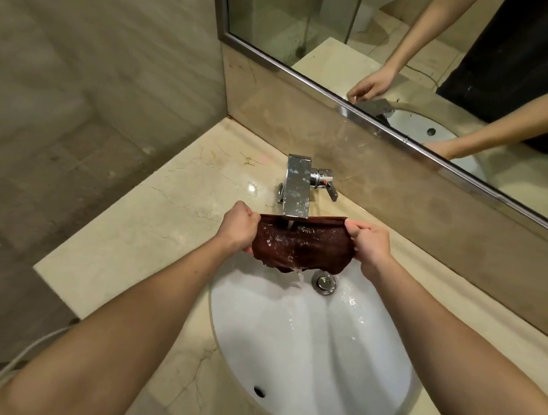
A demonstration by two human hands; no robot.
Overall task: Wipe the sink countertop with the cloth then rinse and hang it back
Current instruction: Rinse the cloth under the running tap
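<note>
A dark brown cloth [306,245] is stretched out flat under the chrome faucet [297,189], and water runs from the spout onto it. My left hand [237,225] grips its left edge and my right hand [369,245] grips its right edge. Water drips off the cloth's lower edge into the white oval sink [311,343], near the metal drain [324,282]. The beige marble countertop [146,226] surrounds the sink.
The faucet's lever handle [329,184] sticks out on its right side. A low marble backsplash [405,196] and a framed mirror [420,70] rise behind the counter. The counter's left edge drops off to the tiled floor [10,175]. A white hose [26,359] hangs at lower left.
</note>
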